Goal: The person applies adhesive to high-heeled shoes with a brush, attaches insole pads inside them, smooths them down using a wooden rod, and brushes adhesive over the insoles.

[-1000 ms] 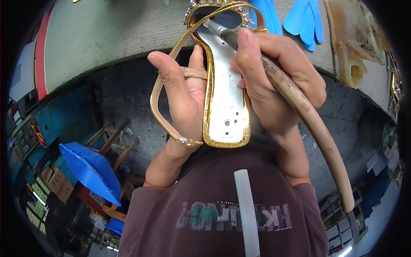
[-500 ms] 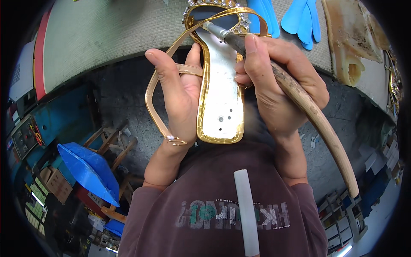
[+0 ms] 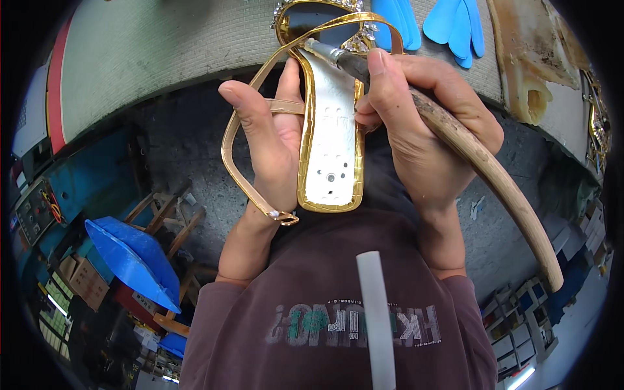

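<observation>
A gold sandal (image 3: 334,140) with a pale, shiny footbed and jewelled straps lies between my hands, heel toward me, its toe end over the worktable. My left hand (image 3: 273,143) supports it from the left, fingers partly hidden behind it and thumb raised apart. A thin gold ankle strap (image 3: 237,172) loops beside that thumb and ends in a small buckle. My right hand (image 3: 426,120) grips a brush (image 3: 478,156) with a curved wooden handle and metal ferrule. The brush tip rests at the upper footbed near the jewelled strap; its bristles are barely visible. Some right fingertips touch the sandal's right edge.
Blue insole-shaped pieces (image 3: 448,29) lie on the worktable (image 3: 162,45). A stained, yellowish block (image 3: 536,58) sits at the right, with more gold pieces (image 3: 595,123) beyond. A pale rod (image 3: 377,318) stands before my shirt. A blue plastic seat (image 3: 133,260) is at lower left.
The sandal has shifted slightly left and tilted. The brush tip has moved a little left, while its handle's far end has swung right and up. The strap buckle has swung right.
</observation>
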### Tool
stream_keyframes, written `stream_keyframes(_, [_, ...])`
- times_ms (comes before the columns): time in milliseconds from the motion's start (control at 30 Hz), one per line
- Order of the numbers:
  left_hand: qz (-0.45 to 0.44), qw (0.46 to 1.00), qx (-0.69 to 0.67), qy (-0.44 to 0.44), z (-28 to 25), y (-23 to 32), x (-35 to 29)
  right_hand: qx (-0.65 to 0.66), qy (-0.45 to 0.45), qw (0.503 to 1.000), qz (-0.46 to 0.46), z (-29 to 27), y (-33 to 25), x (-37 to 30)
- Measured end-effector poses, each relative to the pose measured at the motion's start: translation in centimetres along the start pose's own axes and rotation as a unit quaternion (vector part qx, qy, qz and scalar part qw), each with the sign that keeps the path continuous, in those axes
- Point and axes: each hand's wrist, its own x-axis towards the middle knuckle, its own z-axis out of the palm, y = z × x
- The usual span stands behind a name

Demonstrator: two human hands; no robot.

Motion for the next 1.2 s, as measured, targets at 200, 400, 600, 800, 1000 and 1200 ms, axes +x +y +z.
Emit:
stream_keyframes(200, [0.017, 1.000, 0.002, 0.021, 0.6, -0.2, 0.1, 0.003, 0.013, 1.000, 0.024, -0.9, -1.3, -0.5])
stream_keyframes(400, [0.037, 0.999, 0.018, -0.003, 0.7, -0.3, 0.2, 0.003, 0.030, 0.998, 0.051, -2.0, -2.6, -1.4])
stream_keyframes(600, [0.043, 0.999, 0.010, 0.017, 1.3, -0.4, 0.1, -0.023, 0.035, 0.998, 0.051, -2.8, -3.5, -2.1])
stream_keyframes(800, [0.034, 0.990, 0.131, -0.035, -0.9, -0.5, 0.3, -0.031, 0.026, 0.998, 0.049, -4.0, -4.6, -3.2])
stream_keyframes(1000, [0.051, 0.998, 0.041, 0.008, 0.7, -0.6, 0.2, -0.027, 0.012, 0.997, 0.068, -5.6, -6.1, -4.8])
stream_keyframes(1200, [-0.024, 0.993, -0.056, 0.097, 3.2, 1.9, 0.3, -0.007, -0.048, 0.999, 0.022, -6.8, -6.5, -6.4])
